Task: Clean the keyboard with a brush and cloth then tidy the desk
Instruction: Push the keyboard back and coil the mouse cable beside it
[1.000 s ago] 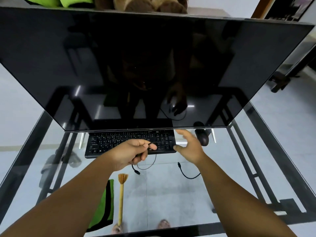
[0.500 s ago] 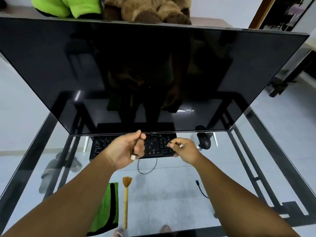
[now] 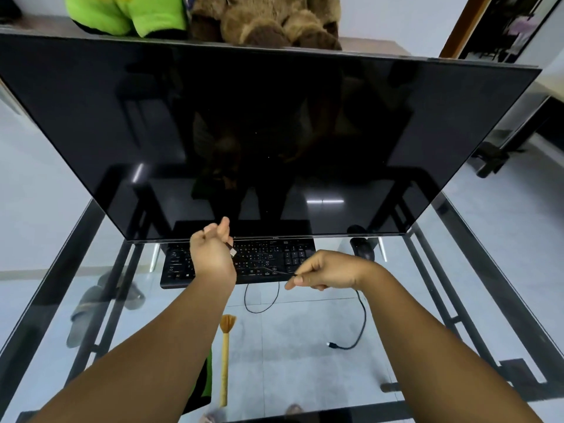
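Observation:
A black keyboard [image 3: 265, 264] lies on the glass desk [image 3: 305, 340] under the big dark screen [image 3: 259, 141]. My left hand [image 3: 212, 251] is raised over the keyboard's left half and grips the keyboard's thin black cable near its silver plug [image 3: 233, 251]. My right hand [image 3: 329, 271] pinches the same cable [image 3: 276, 272] in front of the keyboard's right end. A loop of it hangs onto the glass [image 3: 261, 300]. A wooden brush [image 3: 225, 355] lies near the front edge, next to a green cloth [image 3: 205, 386] partly hidden by my left forearm.
A black mouse [image 3: 361, 248] sits right of the keyboard, its cable [image 3: 355, 331] trailing to a loose plug on the glass. Plush toys [image 3: 259, 19] stand behind the screen. Slippers [image 3: 91, 303] show on the floor through the glass.
My left hand has risen and turned with the plug end. My right hand has moved right and toward me, drawing the cable out between the hands.

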`<state>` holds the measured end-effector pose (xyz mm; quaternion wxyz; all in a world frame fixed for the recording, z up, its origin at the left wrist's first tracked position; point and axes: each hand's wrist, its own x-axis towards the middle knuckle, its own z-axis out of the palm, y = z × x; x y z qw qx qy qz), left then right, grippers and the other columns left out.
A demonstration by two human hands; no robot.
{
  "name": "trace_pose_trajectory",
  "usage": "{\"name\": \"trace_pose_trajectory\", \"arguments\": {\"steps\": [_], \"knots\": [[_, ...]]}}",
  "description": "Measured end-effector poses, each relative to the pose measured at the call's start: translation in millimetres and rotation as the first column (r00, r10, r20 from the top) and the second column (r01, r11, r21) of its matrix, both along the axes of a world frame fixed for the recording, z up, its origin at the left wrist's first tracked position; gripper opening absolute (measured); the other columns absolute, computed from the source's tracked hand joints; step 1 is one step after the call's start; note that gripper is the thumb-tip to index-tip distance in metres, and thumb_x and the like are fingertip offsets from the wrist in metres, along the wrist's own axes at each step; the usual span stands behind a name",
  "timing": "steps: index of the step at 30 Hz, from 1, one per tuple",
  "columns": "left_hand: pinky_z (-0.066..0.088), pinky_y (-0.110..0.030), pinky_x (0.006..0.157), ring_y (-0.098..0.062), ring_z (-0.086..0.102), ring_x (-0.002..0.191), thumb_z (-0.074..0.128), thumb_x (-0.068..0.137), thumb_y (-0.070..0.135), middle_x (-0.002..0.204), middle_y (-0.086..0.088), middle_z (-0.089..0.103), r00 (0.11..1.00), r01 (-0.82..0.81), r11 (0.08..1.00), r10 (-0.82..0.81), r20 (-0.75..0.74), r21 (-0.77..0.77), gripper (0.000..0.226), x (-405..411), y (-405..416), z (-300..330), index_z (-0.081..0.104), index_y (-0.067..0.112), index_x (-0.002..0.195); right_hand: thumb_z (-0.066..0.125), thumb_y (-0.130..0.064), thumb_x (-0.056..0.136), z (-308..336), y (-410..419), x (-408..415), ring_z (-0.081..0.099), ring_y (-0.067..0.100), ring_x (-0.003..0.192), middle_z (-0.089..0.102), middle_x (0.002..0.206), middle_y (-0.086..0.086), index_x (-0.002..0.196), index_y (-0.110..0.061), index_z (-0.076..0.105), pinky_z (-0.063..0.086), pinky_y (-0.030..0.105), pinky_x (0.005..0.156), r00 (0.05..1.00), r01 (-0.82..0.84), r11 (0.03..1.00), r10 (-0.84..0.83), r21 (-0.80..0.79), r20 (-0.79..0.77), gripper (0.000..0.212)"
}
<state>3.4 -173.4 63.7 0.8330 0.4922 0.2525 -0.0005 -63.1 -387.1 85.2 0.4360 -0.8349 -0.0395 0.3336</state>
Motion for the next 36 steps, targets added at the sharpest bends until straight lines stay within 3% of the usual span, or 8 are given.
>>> {"name": "trace_pose_trajectory", "arguments": {"steps": [4,6,10,14,24,28,30,36], "knots": [[0.040,-0.019,0.051,-0.017,0.058,0.065,0.044,0.101,0.021,0.108,0.002,0.071,0.848,0.433,0.662,-0.530,-0.026,0.612,0.012,-18,-2,-12,0.048,0.014,0.093,0.063,-0.023,0.094,43,-3,-2,0.043,0.011,0.070,0.073,0.087,-0.010,0.109,-0.019,0.074,0.037,0.019,0.066,0.999,-0.025,0.995,0.022,0.102,0.036,0.020],[0.041,-0.024,0.054,-0.024,0.066,0.080,0.041,0.102,0.017,0.096,-0.011,0.073,0.669,0.687,0.538,-0.730,-0.138,0.488,0.015,-27,-4,-5,0.052,0.005,0.102,0.063,-0.021,0.094,59,-6,1,0.046,0.008,0.068,0.073,0.083,-0.011,0.105,-0.018,0.075,0.035,0.016,0.062,0.990,0.041,0.992,-0.056,0.120,0.127,0.017],[0.037,-0.025,0.050,-0.022,0.050,0.042,0.036,0.102,0.014,0.054,-0.017,0.059,0.310,0.926,0.256,-0.935,-0.171,0.278,0.030,-46,-3,3,0.062,-0.002,0.102,0.067,-0.021,0.091,56,-13,17,0.058,0.007,0.074,0.068,0.080,0.005,0.097,-0.014,0.075,0.045,0.010,0.067,0.872,0.334,0.910,-0.397,0.244,0.287,0.013],[0.043,-0.028,0.054,-0.013,0.023,0.032,0.041,0.096,0.024,0.035,-0.002,0.031,0.338,0.941,0.336,-0.941,0.028,-0.043,0.037,-45,-5,15,0.070,0.002,0.087,0.071,-0.021,0.087,26,-11,27,0.042,0.002,0.053,0.045,0.060,-0.003,0.089,-0.009,0.069,0.040,0.008,0.056,0.789,0.454,0.845,-0.529,0.283,0.313,0.012],[0.054,-0.033,0.084,-0.015,0.057,0.061,0.036,0.104,0.012,0.078,-0.007,0.055,0.979,0.181,0.844,-0.204,0.011,-0.505,0.021,-13,6,23,0.050,-0.002,0.110,0.054,-0.035,0.098,-13,-6,1,0.042,0.005,0.048,0.057,0.063,-0.002,0.091,-0.019,0.074,0.035,0.021,0.057,0.948,0.309,0.951,-0.306,-0.026,0.085,0.026],[0.049,-0.031,0.092,-0.023,0.071,0.091,0.033,0.105,0.012,0.099,-0.012,0.069,0.964,0.228,0.973,-0.228,0.133,0.015,0.015,-12,-8,12,0.039,0.008,0.118,0.055,-0.025,0.097,9,7,0,0.040,0.018,0.064,0.053,0.061,0.000,0.102,-0.019,0.075,0.030,0.023,0.055,0.996,0.078,0.997,-0.079,-0.007,-0.043,0.021],[0.050,-0.028,0.090,-0.020,0.070,0.085,0.033,0.105,0.016,0.097,-0.002,0.068,0.886,0.344,0.860,-0.431,0.174,0.378,0.016,-17,-15,1,0.046,0.012,0.114,0.056,-0.022,0.097,27,9,2,0.042,0.019,0.068,0.052,0.060,0.000,0.106,-0.018,0.074,0.031,0.026,0.058,0.999,0.000,1.000,0.001,0.023,-0.046,0.020],[0.045,-0.033,0.068,-0.022,0.049,0.050,0.025,0.103,0.046,0.062,-0.026,0.058,0.306,0.896,0.224,-0.937,-0.167,0.384,0.064,-39,-7,5,0.077,0.012,0.087,0.064,-0.020,0.093,69,-12,12,0.051,0.008,0.065,0.056,0.059,-0.005,0.098,-0.015,0.074,0.043,0.023,0.070,0.950,0.194,0.967,-0.227,0.166,0.212,0.013]]}}
